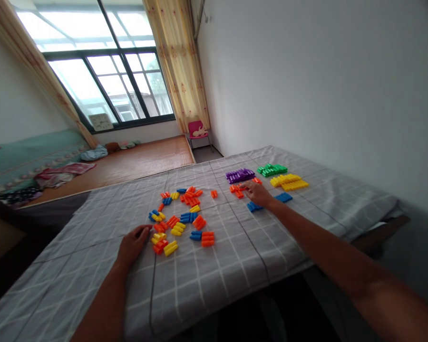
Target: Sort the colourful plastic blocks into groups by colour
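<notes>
Small plastic pieces lie in a loose mixed group of orange, yellow and blue [178, 228] on the cloth. My left hand [133, 244] rests at the left edge of this group, fingers curled, near some orange pieces; what they hold, if anything, is hidden. My right hand [256, 192] reaches over the orange row [236, 191], fingertips touching or just above it. Around it lie sorted rows: purple [240, 175], green [272, 169], yellow [289, 181] and blue [255, 206]. A single orange piece [214, 194] lies between the mixed group and the rows.
A grey checked cloth [214, 266] covers the table. Beyond it are a low wooden platform [153, 156] with fabric items [62, 175], a pink chair [196, 129] with a soft toy, and a curtained window. A white wall [306, 85] stands on the right.
</notes>
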Action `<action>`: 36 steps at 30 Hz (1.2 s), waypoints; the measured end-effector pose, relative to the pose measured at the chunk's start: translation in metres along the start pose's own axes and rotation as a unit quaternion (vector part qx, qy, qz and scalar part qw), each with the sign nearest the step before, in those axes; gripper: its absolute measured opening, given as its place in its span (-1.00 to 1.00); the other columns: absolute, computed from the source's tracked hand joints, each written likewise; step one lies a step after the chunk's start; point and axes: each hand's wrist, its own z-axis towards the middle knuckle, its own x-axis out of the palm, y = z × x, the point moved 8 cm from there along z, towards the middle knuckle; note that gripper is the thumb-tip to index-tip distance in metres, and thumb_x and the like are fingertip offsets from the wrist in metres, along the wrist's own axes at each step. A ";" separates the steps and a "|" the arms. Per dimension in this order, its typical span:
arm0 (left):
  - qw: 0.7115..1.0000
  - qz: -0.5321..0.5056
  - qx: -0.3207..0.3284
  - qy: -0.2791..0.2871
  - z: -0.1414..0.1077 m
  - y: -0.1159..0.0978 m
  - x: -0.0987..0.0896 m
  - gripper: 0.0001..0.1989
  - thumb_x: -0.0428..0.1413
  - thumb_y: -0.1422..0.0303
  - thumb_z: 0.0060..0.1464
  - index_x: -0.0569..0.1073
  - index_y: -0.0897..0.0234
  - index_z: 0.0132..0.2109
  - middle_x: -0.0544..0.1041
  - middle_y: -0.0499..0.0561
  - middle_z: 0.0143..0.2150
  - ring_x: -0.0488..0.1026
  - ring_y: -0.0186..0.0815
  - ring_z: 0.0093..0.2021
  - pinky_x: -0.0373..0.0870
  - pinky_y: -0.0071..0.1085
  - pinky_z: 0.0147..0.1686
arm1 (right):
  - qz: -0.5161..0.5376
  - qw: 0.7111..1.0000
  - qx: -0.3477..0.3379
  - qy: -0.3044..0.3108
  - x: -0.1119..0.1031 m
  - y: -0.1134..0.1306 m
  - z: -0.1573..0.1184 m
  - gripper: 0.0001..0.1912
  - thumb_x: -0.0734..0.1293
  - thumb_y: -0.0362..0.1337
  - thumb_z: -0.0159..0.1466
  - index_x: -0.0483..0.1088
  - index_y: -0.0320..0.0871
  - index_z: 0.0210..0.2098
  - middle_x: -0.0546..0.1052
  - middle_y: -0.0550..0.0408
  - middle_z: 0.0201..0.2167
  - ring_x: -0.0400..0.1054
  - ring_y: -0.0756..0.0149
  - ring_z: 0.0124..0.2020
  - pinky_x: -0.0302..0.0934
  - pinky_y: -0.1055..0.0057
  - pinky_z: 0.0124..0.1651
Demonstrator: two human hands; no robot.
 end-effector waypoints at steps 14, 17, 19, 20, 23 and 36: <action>0.995 0.099 -0.001 -0.010 -0.007 -0.027 0.009 -0.56 -0.08 0.13 0.10 0.54 0.23 -0.06 0.58 0.10 -0.03 0.47 -0.18 -0.02 0.35 -0.36 -0.09 | -0.059 0.993 -0.005 0.101 0.111 0.056 -0.020 -0.58 0.16 -0.38 0.29 0.39 -0.19 0.10 0.42 -0.08 0.13 0.20 0.15 0.16 0.11 0.29 0.14; 0.995 0.102 -0.006 -0.018 -0.016 -0.023 0.021 -0.51 -0.17 0.09 0.17 0.54 0.22 -0.09 0.58 0.11 -0.06 0.46 -0.18 -0.02 0.33 -0.36 -0.08 | -0.060 0.993 -0.013 0.103 0.109 0.055 -0.020 -0.61 0.17 -0.38 0.28 0.41 -0.16 0.06 0.44 -0.06 0.10 0.21 0.16 0.13 0.13 0.30 0.10; 0.993 0.108 -0.039 -0.029 -0.019 -0.017 0.022 -0.49 -0.23 0.07 0.20 0.55 0.21 -0.15 0.60 0.09 -0.14 0.49 -0.19 -0.09 0.33 -0.37 -0.14 | -0.064 0.993 -0.010 0.101 0.108 0.054 -0.019 -0.61 0.18 -0.37 0.27 0.41 -0.15 0.06 0.45 -0.05 0.10 0.22 0.16 0.12 0.14 0.31 0.10; 0.992 0.111 -0.050 -0.036 -0.019 -0.016 0.021 -0.48 -0.24 0.07 0.20 0.55 0.21 -0.18 0.60 0.09 -0.17 0.49 -0.20 -0.13 0.33 -0.38 -0.16 | -0.065 0.993 -0.009 0.098 0.108 0.054 -0.018 -0.61 0.18 -0.36 0.27 0.41 -0.14 0.06 0.45 -0.04 0.10 0.22 0.16 0.12 0.14 0.31 0.10; 0.989 0.122 -0.058 -0.052 -0.019 -0.016 0.017 -0.48 -0.24 0.08 0.20 0.55 0.22 -0.25 0.60 0.09 -0.21 0.49 -0.21 -0.16 0.32 -0.41 -0.21 | -0.061 0.994 -0.008 0.094 0.108 0.054 -0.018 -0.62 0.17 -0.35 0.28 0.42 -0.13 0.05 0.45 -0.03 0.10 0.23 0.16 0.11 0.14 0.31 0.10; 0.988 0.123 -0.072 -0.058 -0.017 -0.008 0.021 -0.42 -0.26 0.06 0.22 0.58 0.26 -0.20 0.60 0.14 -0.13 0.48 -0.20 -0.10 0.30 -0.42 -0.17 | -0.034 0.996 -0.003 0.086 0.108 0.049 -0.016 -0.62 0.19 -0.37 0.22 0.44 -0.13 -0.01 0.48 -0.01 0.05 0.25 0.14 0.08 0.13 0.31 0.11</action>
